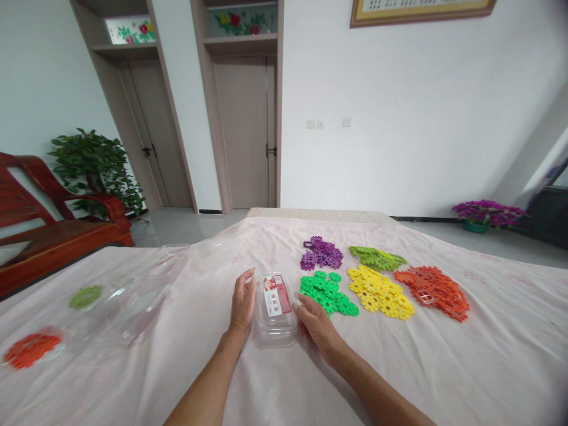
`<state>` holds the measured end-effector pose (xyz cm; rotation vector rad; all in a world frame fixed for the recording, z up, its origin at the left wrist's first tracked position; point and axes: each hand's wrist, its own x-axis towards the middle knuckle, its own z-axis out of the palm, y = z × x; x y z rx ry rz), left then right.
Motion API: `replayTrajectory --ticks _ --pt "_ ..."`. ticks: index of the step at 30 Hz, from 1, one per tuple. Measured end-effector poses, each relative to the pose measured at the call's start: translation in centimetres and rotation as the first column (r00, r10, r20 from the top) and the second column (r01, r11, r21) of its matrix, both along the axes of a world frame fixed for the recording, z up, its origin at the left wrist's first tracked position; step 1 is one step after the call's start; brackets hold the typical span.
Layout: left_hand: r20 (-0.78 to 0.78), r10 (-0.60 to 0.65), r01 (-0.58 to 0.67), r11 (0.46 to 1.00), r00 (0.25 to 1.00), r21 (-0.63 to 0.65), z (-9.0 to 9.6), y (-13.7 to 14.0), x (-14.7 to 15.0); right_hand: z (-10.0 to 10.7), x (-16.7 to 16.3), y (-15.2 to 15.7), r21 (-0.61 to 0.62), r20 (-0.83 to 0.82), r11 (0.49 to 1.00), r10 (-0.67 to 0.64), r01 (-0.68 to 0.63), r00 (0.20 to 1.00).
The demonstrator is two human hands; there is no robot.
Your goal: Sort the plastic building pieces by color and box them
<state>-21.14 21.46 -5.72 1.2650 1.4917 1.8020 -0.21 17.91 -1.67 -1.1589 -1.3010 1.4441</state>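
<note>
A clear plastic box (277,328) with a red and white label on its lid lies in front of me on the cloth. My left hand (242,302) is at its left side, fingers loosely bent and apart; whether they touch the box I cannot tell. At the right edge, my right hand (317,324) has its thumb at the lid's rim and its other fingers partly hidden along the side. Close to that hand is a pile of green flower-shaped plastic pieces (326,290). Yellow pieces (379,293) lie further right, and purple pieces (322,253) behind the green ones.
Orange pieces (437,291) and light-green pieces (377,258) form piles at the right. On the left stand clear containers (128,299), near light-green pieces (86,296) and orange pieces (33,349). A pink-white cloth (199,384) covers the table, with wrinkles. A wooden armchair (66,222) stands beyond.
</note>
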Motion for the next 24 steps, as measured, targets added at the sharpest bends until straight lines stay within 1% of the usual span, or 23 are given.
replayTrajectory --ticks 1,2,3,4,6,7,8,10,12,16,18,20,22,24 --pt "-0.013 0.061 -0.060 0.998 0.998 0.004 0.0 0.2 -0.5 -0.1 0.0 0.0 0.006 -0.019 1.000 -0.023 0.023 1.000" --pt "-0.023 0.149 -0.149 0.989 0.989 0.002 0.0 0.5 -1.2 -0.1 0.0 0.0 0.007 -0.040 0.999 -0.044 0.044 0.998" --pt "-0.035 0.264 -0.264 0.964 0.964 -0.006 0.0 0.8 -2.1 -0.2 0.0 0.0 0.005 -0.058 0.998 -0.060 0.061 0.996" --pt "-0.055 0.388 -0.389 0.921 0.920 -0.029 0.1 1.0 -3.2 -0.2 0.0 0.0 0.000 -0.072 0.997 -0.073 0.073 0.995" --pt "-0.131 0.578 -0.591 0.799 0.805 -0.108 0.5 1.5 -5.6 -0.2 0.1 0.0 -0.014 -0.086 0.996 -0.086 0.085 0.993" --pt "-0.172 0.642 -0.664 0.732 0.747 -0.151 0.6 1.6 -6.8 -0.1 0.1 0.0 -0.016 -0.089 0.996 -0.087 0.086 0.992" --pt "-0.186 0.675 -0.700 0.692 0.714 -0.177 0.8 1.8 -7.9 -0.1 0.1 -0.1 -0.016 -0.087 0.996 -0.086 0.085 0.992" --pt "-0.195 0.712 -0.738 0.636 0.674 -0.228 1.1 2.4 -9.9 0.0 0.1 -0.1 -0.011 -0.071 0.997 -0.082 0.081 0.994" --pt "-0.195 0.727 -0.747 0.600 0.659 -0.286 1.2 3.1 -11.5 0.1 0.1 -0.1 -0.001 -0.056 0.997 -0.073 0.073 0.996" --pt "-0.187 0.713 -0.711 0.563 0.676 -0.421 1.5 5.3 -14.2 0.3 0.2 -0.2 0.020 -0.035 0.999 -0.050 0.050 0.998" --pt "-0.188 0.696 -0.686 0.556 0.693 -0.469 1.7 6.3 -15.3 0.2 0.3 -0.1 0.030 -0.002 0.999 -0.036 0.036 0.999" --pt "-0.204 0.674 -0.671 0.559 0.710 -0.488 1.9 7.3 -16.1 0.1 0.3 -0.1 0.038 0.029 0.999 -0.024 0.023 0.999" --pt "-0.232 0.648 -0.665 0.571 0.725 -0.481 2.2 7.9 -16.6 0.0 0.4 -0.1 0.045 0.047 0.999 -0.020 0.018 0.999" --pt "-0.270 0.617 -0.663 0.595 0.739 -0.454 2.7 8.3 -16.9 0.0 0.4 -0.1 0.050 0.063 0.999 -0.022 0.019 0.998"
